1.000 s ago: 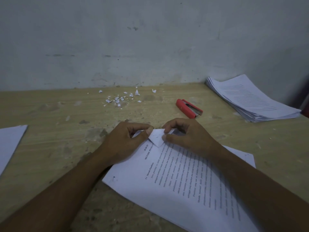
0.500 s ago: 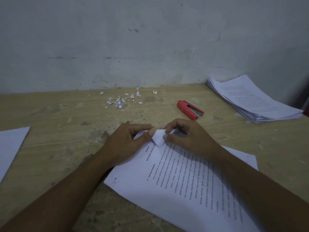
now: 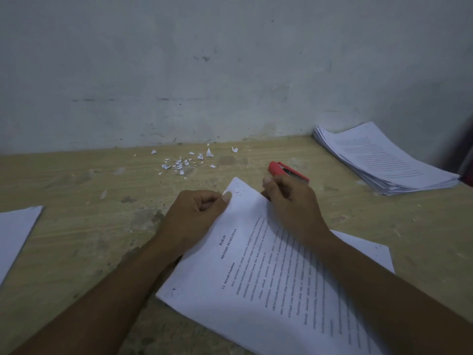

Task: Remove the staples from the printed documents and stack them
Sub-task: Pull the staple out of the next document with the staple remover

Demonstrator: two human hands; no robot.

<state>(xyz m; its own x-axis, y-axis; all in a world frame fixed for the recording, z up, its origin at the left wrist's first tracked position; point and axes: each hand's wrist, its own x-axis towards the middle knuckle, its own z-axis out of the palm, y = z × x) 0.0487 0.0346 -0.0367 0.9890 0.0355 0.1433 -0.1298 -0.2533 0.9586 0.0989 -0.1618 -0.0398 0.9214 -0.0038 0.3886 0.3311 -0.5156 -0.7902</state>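
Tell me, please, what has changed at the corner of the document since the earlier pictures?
The folded corner of the document now lies open and flat. The right hand let go of it and moved toward the red stapler, fingers curled; whether it holds anything is unclear. The left hand still pinches the page edge. Stapler, paper scraps and stack stayed put.

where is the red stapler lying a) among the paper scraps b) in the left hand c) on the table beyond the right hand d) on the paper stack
c: the red stapler lies on the table just past the right hand; the left hand pinches the printed document.
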